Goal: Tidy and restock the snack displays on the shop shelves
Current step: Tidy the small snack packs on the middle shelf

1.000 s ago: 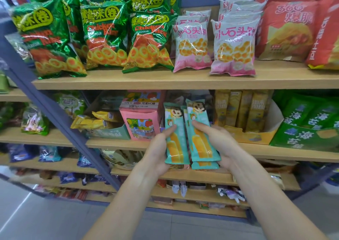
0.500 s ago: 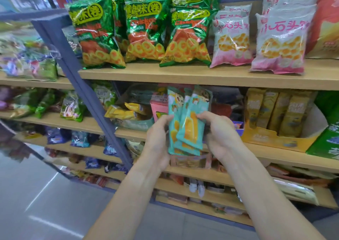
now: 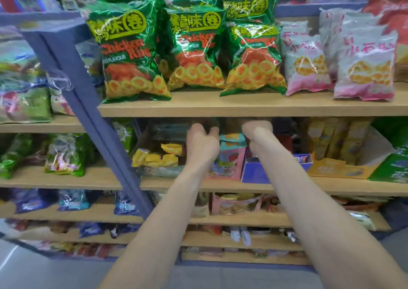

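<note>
Both of my arms reach into the middle shelf [image 3: 331, 187], just under the top board. Between my hands, a bunch of teal snack packets [image 3: 233, 139] sticks up over an open pink display box [image 3: 229, 163]. My left hand [image 3: 202, 142] grips the packets from the left with curled fingers. My right hand [image 3: 257, 132] holds them from the right, its fingertips lost in the shadow under the top shelf. Only the packets' upper part shows, and the picture is blurred.
Yellow packets [image 3: 159, 156] lie left of the pink box, with a blue box [image 3: 254, 171] and a yellow carton [image 3: 335, 167] to its right. Green ring-snack bags [image 3: 194, 52] and pink-white bags [image 3: 364, 66] stand on the top shelf [image 3: 242, 107]. A slanted blue post [image 3: 88, 112] crosses the left.
My hands gathered the fanned teal packets into one bunch and carried them forward from in front of the shelf into it, over the pink box. The view shifted right and closer.
</note>
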The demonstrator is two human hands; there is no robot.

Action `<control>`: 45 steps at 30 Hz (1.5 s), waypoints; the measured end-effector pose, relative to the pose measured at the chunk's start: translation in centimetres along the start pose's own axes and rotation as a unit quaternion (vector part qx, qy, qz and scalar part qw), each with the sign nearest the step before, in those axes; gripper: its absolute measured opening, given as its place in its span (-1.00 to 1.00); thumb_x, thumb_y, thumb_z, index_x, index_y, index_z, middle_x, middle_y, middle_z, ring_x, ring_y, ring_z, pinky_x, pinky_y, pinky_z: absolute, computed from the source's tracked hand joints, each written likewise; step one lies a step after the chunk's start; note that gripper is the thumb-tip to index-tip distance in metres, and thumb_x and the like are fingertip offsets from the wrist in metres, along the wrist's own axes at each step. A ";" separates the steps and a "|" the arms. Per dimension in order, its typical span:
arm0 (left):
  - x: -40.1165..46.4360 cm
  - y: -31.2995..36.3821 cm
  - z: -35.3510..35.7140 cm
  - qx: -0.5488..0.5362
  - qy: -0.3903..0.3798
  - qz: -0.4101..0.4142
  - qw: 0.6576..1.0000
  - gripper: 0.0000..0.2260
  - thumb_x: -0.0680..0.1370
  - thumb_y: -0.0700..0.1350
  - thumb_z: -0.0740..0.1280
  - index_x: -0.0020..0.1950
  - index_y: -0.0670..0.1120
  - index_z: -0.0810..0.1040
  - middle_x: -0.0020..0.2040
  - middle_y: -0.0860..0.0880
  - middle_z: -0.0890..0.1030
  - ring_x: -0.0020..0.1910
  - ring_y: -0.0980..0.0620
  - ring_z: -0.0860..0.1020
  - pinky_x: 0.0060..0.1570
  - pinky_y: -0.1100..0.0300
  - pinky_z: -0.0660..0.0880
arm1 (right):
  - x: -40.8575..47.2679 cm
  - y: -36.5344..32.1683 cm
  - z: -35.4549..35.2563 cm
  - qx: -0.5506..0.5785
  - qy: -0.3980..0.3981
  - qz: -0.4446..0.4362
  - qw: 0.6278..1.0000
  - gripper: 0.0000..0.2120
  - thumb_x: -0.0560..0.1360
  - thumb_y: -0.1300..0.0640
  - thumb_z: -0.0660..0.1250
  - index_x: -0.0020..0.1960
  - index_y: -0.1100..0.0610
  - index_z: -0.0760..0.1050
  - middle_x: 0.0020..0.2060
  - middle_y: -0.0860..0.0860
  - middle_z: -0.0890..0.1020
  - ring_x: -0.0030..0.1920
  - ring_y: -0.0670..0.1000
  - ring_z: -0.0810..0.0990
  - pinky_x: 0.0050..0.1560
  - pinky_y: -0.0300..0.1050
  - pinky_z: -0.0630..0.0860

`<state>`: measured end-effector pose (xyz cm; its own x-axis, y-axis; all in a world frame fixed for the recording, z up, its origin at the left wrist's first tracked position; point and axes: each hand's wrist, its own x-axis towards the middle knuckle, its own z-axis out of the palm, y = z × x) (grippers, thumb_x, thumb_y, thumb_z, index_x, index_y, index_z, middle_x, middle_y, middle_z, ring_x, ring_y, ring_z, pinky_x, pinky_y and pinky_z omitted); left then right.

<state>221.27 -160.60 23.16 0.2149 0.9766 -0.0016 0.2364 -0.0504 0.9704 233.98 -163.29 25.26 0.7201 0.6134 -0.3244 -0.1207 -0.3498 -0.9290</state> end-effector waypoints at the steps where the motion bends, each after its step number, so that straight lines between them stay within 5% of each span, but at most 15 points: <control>1: 0.3 0.2 0.0 0.013 0.002 0.005 1.000 -0.84 0.64 -0.02 0.30 -0.08 -0.05 0.41 0.07 -0.13 0.53 0.08 -0.14 0.54 0.09 -0.03 0.52 | 0.1 0.0 0.2 -0.015 0.007 0.000 1.000 -0.65 0.64 0.25 0.22 -0.28 0.06 0.23 -0.18 0.02 0.40 -0.31 -0.06 0.37 -0.02 -0.15 0.39; 6: 1.4 0.6 -0.9 0.069 0.037 0.018 0.997 -0.72 0.59 -0.19 0.30 -0.31 -0.11 0.37 -0.13 -0.17 0.51 -0.13 -0.14 0.50 -0.15 0.06 0.37 | -0.2 -0.1 -0.1 -0.063 0.036 -0.014 0.997 -0.76 0.66 0.21 0.17 -0.19 0.10 0.31 -0.19 0.05 0.43 0.02 0.07 0.45 0.06 -0.11 0.49; 11: 0.9 0.3 -0.9 0.210 0.063 0.068 0.973 -0.69 0.61 -0.24 0.26 -0.34 -0.18 0.40 -0.25 -0.12 0.50 -0.16 -0.15 0.52 -0.14 0.04 0.41 | 0.1 0.1 -1.7 -0.051 0.035 -0.011 0.998 -0.86 0.65 0.24 0.17 -0.07 0.12 0.42 -0.17 0.10 0.45 -0.12 0.07 0.46 -0.06 -0.09 0.41; 14: 1.2 -0.4 -0.7 0.269 0.075 0.107 0.954 -0.77 0.62 -0.21 0.25 -0.25 -0.18 0.46 -0.21 -0.16 0.51 -0.08 -0.19 0.53 -0.07 0.00 0.44 | 1.0 0.5 -2.7 -0.075 0.036 -0.046 0.995 -0.74 0.69 0.19 0.12 0.31 0.23 0.44 0.07 0.15 0.50 0.03 0.06 0.37 0.02 -0.17 0.31; 17: 1.2 -1.2 -0.7 0.270 0.070 0.139 0.950 -0.76 0.66 -0.15 0.27 -0.21 -0.15 0.45 -0.19 -0.11 0.51 -0.09 -0.09 0.46 -0.11 0.09 0.33 | 0.6 0.5 -3.0 -0.074 0.029 -0.026 0.996 -0.67 0.68 0.24 0.12 0.41 0.30 0.38 0.24 0.20 0.52 0.05 0.08 0.39 -0.07 -0.21 0.35; 20: 1.3 -1.8 -0.9 0.261 0.056 0.172 0.948 -0.76 0.67 -0.11 0.27 -0.19 -0.14 0.47 -0.19 -0.09 0.52 -0.12 -0.06 0.45 -0.12 0.13 0.30 | 1.1 0.6 -2.8 -0.077 0.051 -0.076 0.993 -0.63 0.66 0.22 0.22 0.44 0.27 0.38 0.39 0.18 0.49 0.26 0.11 0.50 -0.01 -0.31 0.34; 22: 1.6 -2.2 -1.0 0.262 0.048 0.174 0.948 -0.76 0.66 -0.13 0.26 -0.20 -0.15 0.46 -0.20 -0.09 0.52 -0.12 -0.05 0.44 -0.12 0.13 0.29 | 0.2 0.2 -2.0 -0.080 0.055 -0.036 0.995 -0.63 0.62 0.25 0.23 0.41 0.27 0.42 0.32 0.19 0.53 0.10 0.09 0.51 -0.01 -0.16 0.39; 24: 1.8 -2.5 -1.2 0.266 0.045 0.186 0.945 -0.76 0.66 -0.15 0.24 -0.20 -0.15 0.45 -0.21 -0.08 0.51 -0.14 -0.05 0.44 -0.13 0.13 0.28 | 0.0 0.2 -0.7 -0.151 0.031 -0.027 0.988 -0.81 0.63 0.25 0.19 0.13 0.30 0.53 0.11 0.18 0.53 0.02 0.08 0.46 0.00 -0.12 0.39; 26: 1.8 -2.9 -1.4 0.261 0.043 0.204 0.942 -0.77 0.65 -0.16 0.24 -0.21 -0.14 0.44 -0.24 -0.08 0.50 -0.19 -0.05 0.43 -0.16 0.14 0.27 | -1.0 -0.1 0.6 -0.243 0.016 -0.051 0.969 -0.72 0.67 0.20 0.11 -0.18 0.25 0.42 0.05 0.19 0.53 0.09 0.15 0.50 0.06 -0.12 0.36; 29: 1.9 -3.3 -1.7 0.240 0.039 0.235 0.941 -0.77 0.65 -0.17 0.26 -0.21 -0.11 0.42 -0.27 -0.05 0.48 -0.23 -0.04 0.44 -0.20 0.15 0.25 | -1.6 -0.2 1.7 -0.329 0.022 -0.094 0.939 -0.57 0.71 -0.06 0.07 0.12 0.26 0.53 0.22 0.22 0.57 0.26 0.23 0.51 0.23 -0.03 0.39; 32: 2.1 -4.0 -2.0 0.241 0.035 0.252 0.936 -0.81 0.66 -0.15 0.26 -0.14 -0.16 0.51 -0.21 -0.11 0.55 -0.19 -0.03 0.45 -0.19 0.17 0.26 | -2.4 -0.1 1.4 -0.363 0.041 -0.120 0.923 -0.45 0.68 -0.20 0.08 0.21 0.26 0.54 0.24 0.23 0.57 0.31 0.27 0.49 0.21 0.02 0.41; 37: 0.9 -3.5 -2.8 0.253 0.019 0.281 0.926 -0.82 0.67 -0.12 0.29 0.08 -0.23 0.59 -0.10 -0.15 0.59 -0.09 -0.12 0.53 -0.16 0.09 0.39 | -3.2 0.7 1.0 -0.296 0.089 -0.193 0.931 -0.70 0.61 -0.05 0.31 -0.17 0.15 0.46 -0.10 0.14 0.60 0.04 0.22 0.56 -0.02 -0.11 0.35; 41: -1.0 -3.9 -6.7 0.303 0.018 0.278 0.911 -0.64 0.68 -0.04 0.27 0.46 -0.11 0.46 0.37 -0.09 0.51 0.38 -0.06 0.44 0.29 0.06 0.42 | -7.0 5.0 0.8 -0.268 0.154 -0.379 0.872 -0.65 0.60 -0.05 0.34 0.18 0.23 0.55 0.14 0.13 0.57 0.26 0.15 0.48 0.23 -0.03 0.40; 45: -2.3 -6.4 -13.2 0.366 0.027 0.275 0.889 -0.44 0.53 -0.08 0.40 0.53 -0.05 0.37 0.45 -0.01 0.45 0.42 -0.01 0.39 0.30 0.07 0.43 | -12.0 8.5 3.6 -0.264 0.050 -0.513 0.815 -0.64 0.57 0.07 0.39 0.32 0.16 0.54 0.28 0.00 0.56 0.35 -0.03 0.47 0.36 -0.28 0.31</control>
<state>206.79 -159.80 20.14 0.4479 0.7702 0.4540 0.6671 -0.6260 0.4038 221.84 -171.06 20.61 0.3129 0.7234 0.6155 0.8720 0.0380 -0.4879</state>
